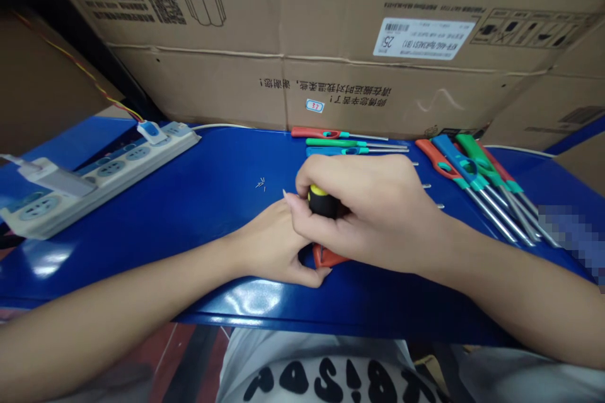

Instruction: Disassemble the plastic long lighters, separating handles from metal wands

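My right hand (373,214) is wrapped round a short black and yellow handle (324,203), which looks like a screwdriver's; its tip is hidden. Directly below it, my left hand (278,245) presses an orange-red lighter (328,257) onto the blue table, the thumb on its near edge. Most of that lighter is covered by my hands. A few tiny screws (261,184) lie on the table to the left of my hands. Just beyond my right hand rest red (316,133), green (331,143) and blue (335,152) long-necked lighters, side by side.
At the right, several more long-necked lighters (472,176) lie in a fanned group. A white power strip (104,179) with plugs and wires runs along the left. A large cardboard box (227,82) stands behind the blue table (198,289).
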{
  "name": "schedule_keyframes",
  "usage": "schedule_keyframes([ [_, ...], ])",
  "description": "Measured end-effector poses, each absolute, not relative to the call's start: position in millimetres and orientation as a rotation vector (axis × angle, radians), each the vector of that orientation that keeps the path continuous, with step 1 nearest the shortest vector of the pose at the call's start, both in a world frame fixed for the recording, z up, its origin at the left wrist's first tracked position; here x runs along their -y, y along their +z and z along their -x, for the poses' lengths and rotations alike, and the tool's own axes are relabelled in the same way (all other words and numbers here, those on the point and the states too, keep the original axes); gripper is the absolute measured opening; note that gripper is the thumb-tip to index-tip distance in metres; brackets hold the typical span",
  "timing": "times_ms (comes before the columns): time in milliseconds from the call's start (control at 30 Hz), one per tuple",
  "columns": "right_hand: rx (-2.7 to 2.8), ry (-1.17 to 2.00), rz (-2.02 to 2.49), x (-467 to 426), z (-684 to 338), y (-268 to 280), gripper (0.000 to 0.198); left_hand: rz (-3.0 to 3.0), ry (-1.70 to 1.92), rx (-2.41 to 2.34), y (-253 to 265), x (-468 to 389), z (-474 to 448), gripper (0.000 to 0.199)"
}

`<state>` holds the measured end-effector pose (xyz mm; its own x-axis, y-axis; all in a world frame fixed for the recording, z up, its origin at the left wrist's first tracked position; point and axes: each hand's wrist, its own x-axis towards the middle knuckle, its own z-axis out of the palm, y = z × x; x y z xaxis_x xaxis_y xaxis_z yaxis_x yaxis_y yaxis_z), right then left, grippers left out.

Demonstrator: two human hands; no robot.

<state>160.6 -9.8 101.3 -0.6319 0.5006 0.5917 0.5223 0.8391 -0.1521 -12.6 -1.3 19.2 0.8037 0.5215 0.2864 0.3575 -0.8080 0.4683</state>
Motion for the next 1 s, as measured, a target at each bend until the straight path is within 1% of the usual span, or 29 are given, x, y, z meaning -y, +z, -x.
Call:
schedule_keyframes([
  [233, 2.348, -0.135, 0.731, 8.8, -159.5, 99.8, 0.02, -2.618, 0.584, -0.596, 22.0, -2.0, 14.4, 0.018],
  [467, 2.35, -0.145, 0.718, 9.7, -158.9, 98.5, 0.022, -2.592, 0.537, -0.66, 19.2, -2.9, 16.9, 0.024],
  [600, 2.359, -0.193, 0.726, 9.2, -159.4, 97.8, 0.022, -2.616, 0.555, -0.653, 18.8, -5.4, 17.5, 0.015],
  [667, 2.366, -0.209, 0.722, 8.8, -159.6, 98.6, 0.023, -2.638, 0.565, -0.637, 19.2, -6.5, 17.4, 0.014],
  [767, 2.379, -0.218, 0.716, 9.2, -159.7, 100.4, 0.024, -2.648, 0.566, -0.632, 19.7, -7.1, 17.3, 0.014],
  [900, 2.408, -0.201, 0.725, 9.8, -159.5, 100.2, 0.026, -2.616, 0.572, -0.646, 18.7, -6.6, 17.7, 0.021],
  [1000, 2.441, -0.198, 0.717, 9.1, -159.8, 97.8, 0.027, -2.602, 0.565, -0.655, 17.2, -6.6, 18.2, 0.02],
])
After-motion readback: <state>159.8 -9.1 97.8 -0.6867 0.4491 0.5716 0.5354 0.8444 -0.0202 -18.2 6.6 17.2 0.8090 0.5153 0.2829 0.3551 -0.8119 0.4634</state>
